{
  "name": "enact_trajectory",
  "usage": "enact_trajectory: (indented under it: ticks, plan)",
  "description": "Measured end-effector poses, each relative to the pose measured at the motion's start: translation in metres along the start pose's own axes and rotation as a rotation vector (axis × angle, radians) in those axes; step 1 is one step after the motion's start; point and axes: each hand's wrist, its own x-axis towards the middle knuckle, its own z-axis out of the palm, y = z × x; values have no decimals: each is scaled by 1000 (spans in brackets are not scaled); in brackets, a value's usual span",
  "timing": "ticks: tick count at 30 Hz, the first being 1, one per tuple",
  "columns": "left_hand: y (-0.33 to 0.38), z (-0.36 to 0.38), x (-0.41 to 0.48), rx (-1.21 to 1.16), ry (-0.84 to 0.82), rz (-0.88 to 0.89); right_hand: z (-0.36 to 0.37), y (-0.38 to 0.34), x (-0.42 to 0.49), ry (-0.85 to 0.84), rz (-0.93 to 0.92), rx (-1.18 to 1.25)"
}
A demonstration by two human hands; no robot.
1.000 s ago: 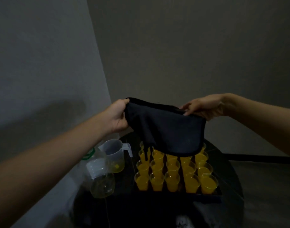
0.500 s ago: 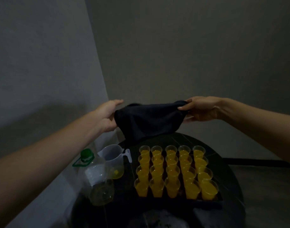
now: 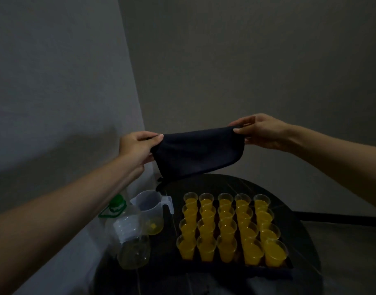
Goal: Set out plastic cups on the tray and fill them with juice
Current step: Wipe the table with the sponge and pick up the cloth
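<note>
Several clear plastic cups [image 3: 226, 226] filled with orange juice stand in rows on a dark tray [image 3: 236, 270] on a round black table [image 3: 298, 228]. Above and behind the cups, a dark folded cloth [image 3: 196, 153] is stretched in the air between both hands. My left hand [image 3: 138, 146] pinches its left corner. My right hand [image 3: 261, 132] pinches its right corner. The cloth's lower edge hangs just above the table's far rim.
Left of the tray stand a clear measuring jug [image 3: 151, 211] with a little juice at its bottom and a nearly empty plastic bottle [image 3: 127, 233] with a green cap. Grey walls meet in a corner close behind the table, and the left wall is right beside the bottle.
The cloth hung down over the back rows of cups a second ago. Both hands have lifted it up and away from me, stretching it out, so every cup now shows.
</note>
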Motion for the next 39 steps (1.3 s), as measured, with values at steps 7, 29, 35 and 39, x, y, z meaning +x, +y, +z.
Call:
enact_trajectory:
  ticks: [7, 29, 35, 39]
  plan:
    - [-11, -2, -1, 195, -89, 72, 1, -6, 9, 108, -241, -171]
    - [-1, 75, -51, 62, -869, -27, 41, -83, -3, -231, -88, -420]
    - [2, 74, -49, -74, -952, -64, 35, -71, 0, -140, 10, -370]
    - [2, 77, -42, -203, -907, -118, 37, -46, 14, 7, 21, -455]
